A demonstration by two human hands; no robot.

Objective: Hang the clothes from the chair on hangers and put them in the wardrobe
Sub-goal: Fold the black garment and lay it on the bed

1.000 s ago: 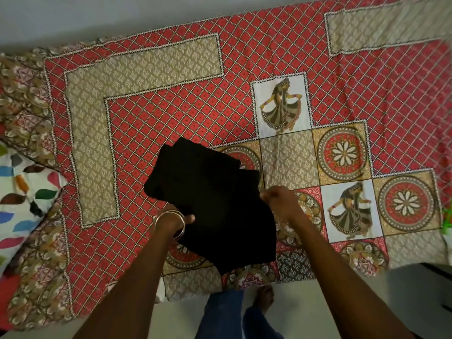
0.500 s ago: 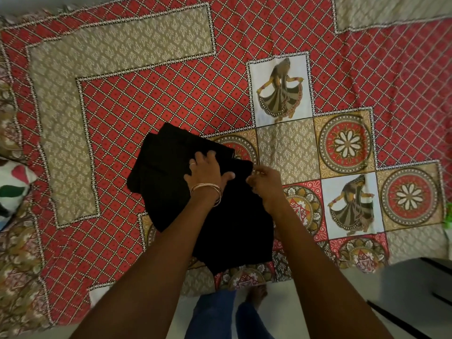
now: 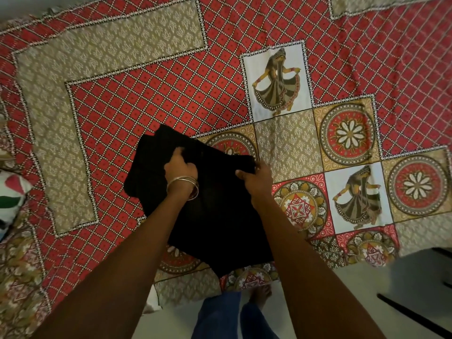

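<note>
A black garment (image 3: 215, 206) is held over the near edge of the bed (image 3: 146, 99), at about 6 o'clock in the view. It is gripped by the left hand (image 3: 180, 167) in its middle folds and pinched at its 2 o'clock corner by the right hand (image 3: 256, 176). The folds are best shaken out until collar and shoulders are found; no hanger is seen.

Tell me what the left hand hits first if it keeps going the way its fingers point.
The left hand already touches the black garment; beyond its far edge lies the red patterned bedspread, though depth is unclear.
</note>
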